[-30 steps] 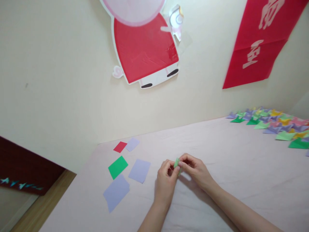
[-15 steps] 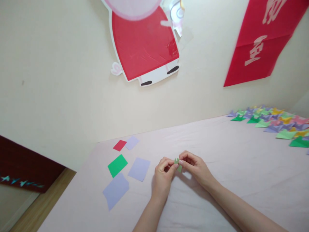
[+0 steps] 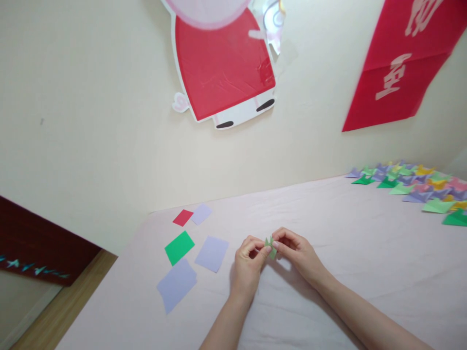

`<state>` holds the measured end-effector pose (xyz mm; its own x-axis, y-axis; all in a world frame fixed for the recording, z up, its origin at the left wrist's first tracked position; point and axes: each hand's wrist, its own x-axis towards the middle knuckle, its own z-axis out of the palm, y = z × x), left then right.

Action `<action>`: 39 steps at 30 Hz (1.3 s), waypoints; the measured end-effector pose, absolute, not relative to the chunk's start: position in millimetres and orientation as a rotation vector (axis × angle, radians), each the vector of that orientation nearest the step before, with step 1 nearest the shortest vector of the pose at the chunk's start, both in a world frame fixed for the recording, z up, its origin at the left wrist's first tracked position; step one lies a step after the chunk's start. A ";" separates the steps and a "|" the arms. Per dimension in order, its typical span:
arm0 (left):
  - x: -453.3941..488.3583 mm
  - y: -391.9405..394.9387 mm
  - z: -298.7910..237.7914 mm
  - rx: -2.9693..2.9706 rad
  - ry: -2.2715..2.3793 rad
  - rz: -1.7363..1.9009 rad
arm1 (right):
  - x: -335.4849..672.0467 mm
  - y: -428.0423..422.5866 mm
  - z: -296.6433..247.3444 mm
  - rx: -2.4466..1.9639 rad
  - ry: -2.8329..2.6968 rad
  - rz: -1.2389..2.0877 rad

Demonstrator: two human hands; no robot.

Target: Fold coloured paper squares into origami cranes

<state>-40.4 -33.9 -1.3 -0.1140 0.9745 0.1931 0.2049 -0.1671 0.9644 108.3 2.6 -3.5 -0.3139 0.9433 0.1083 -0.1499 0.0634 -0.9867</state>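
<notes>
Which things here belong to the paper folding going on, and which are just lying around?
In use: small green folded piece, pinched between left hand and right hand.
Lying about: green square, red square, lilac sheets, untouched left of the hands; heap of coloured folded pieces far right; red wall banner.

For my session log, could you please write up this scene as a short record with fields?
Left hand: fingers pinch small folded green paper
Right hand: fingers pinch the same paper, opposite side
Surface: pale pink sheet
Flat, left of hands: green square, red square, three lilac squares
Far right: heap of folded coloured pieces
Wall: cartoon cutout, red banner
</notes>
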 end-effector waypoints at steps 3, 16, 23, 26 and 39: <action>-39.3 -34.5 -0.7 1.434 1.382 1.348 | 107.6 2.6 -5.3 -0.875 -1.384 1.423; -39.1 -34.7 0.9 1.430 1.389 1.344 | 108.7 3.6 -6.8 -0.874 -1.376 1.429; -38.3 -34.9 -1.6 1.451 1.421 1.348 | 106.6 2.1 -7.7 -0.863 -1.448 1.388; -38.6 -35.2 -1.7 1.456 1.460 1.367 | 104.6 -0.3 -7.6 -0.907 -1.595 1.257; -37.7 -35.4 -4.1 1.328 1.446 1.324 | 107.7 -1.6 -2.0 -0.969 -1.776 1.027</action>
<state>-37.7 -35.4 -4.1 -0.1762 0.9781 0.1108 0.1968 -0.0753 0.9776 107.7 -1.6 -2.0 -0.3429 0.8961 0.2820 0.2023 0.3636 -0.9093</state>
